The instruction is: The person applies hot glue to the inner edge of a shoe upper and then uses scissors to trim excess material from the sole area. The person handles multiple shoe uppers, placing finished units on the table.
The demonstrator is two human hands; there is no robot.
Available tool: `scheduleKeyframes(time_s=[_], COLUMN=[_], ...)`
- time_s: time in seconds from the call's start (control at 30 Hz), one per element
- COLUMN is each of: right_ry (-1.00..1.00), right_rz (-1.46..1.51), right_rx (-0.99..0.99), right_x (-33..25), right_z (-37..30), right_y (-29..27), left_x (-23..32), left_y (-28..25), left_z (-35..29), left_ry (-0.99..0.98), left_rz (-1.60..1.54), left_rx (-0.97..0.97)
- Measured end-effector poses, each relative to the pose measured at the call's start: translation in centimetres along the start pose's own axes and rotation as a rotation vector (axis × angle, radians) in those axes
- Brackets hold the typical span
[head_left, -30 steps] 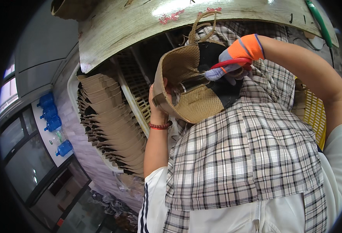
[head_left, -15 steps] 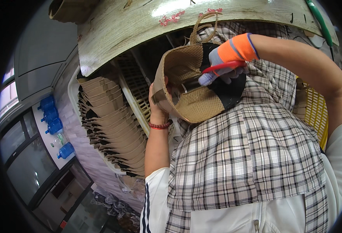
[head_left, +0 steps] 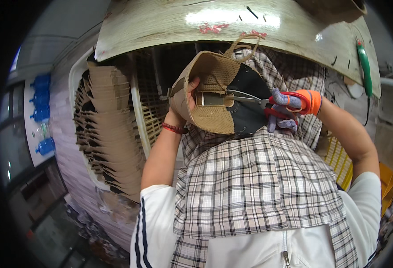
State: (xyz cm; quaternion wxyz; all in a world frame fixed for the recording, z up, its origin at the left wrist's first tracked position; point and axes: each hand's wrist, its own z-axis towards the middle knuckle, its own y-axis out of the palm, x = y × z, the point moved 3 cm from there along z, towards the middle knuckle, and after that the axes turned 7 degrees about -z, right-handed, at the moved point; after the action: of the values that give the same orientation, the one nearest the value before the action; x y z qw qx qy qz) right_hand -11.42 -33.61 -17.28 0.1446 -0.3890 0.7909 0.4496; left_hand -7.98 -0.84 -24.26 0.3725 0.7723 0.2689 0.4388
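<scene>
A hollow, bag-like tan woven piece (head_left: 212, 120) with black fabric (head_left: 247, 82) at its right end is held over my lap, its opening tilted toward me. My left hand (head_left: 191, 91) grips its left rim, some fingers inside and the rest hidden behind the wall. On my right hand (head_left: 290, 107) is a grey and orange glove. It closes around the red handles of scissors (head_left: 246, 96), whose slim metal blades are spread and reach over the black fabric into the opening. A rope loop (head_left: 233, 47) sticks up behind the piece.
Beyond my lap stands a wooden-topped table (head_left: 160, 33) with dark scraps and a green-handled tool (head_left: 364, 67). At left, a white bin (head_left: 73, 78) holds stacked tan pieces (head_left: 111, 111) beside a cream plastic basket (head_left: 145, 89). A yellow basket (head_left: 339, 161) is at right.
My right hand has drawn back to the right, bringing the scissor blades into sight over the black fabric. My left hand still holds the woven piece. The whole view has shifted.
</scene>
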Motion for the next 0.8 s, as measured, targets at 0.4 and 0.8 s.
scheduleKeyframes(time_s=[0.4,0.8], right_ry=[0.076,-0.062], right_rz=[-0.264,-0.450], right_rx=[0.196,0.160], right_x=[-4.5,-2.7], right_z=[-2.0,-1.2], right_y=[-0.1,0.0], left_x=[-0.7,-1.4], left_y=[-5.8,-5.8], left_z=[0.3,0.1], left_ry=[0.074,-0.119], left_rz=[0.482,-0.107], left_rx=[-0.043,0.056])
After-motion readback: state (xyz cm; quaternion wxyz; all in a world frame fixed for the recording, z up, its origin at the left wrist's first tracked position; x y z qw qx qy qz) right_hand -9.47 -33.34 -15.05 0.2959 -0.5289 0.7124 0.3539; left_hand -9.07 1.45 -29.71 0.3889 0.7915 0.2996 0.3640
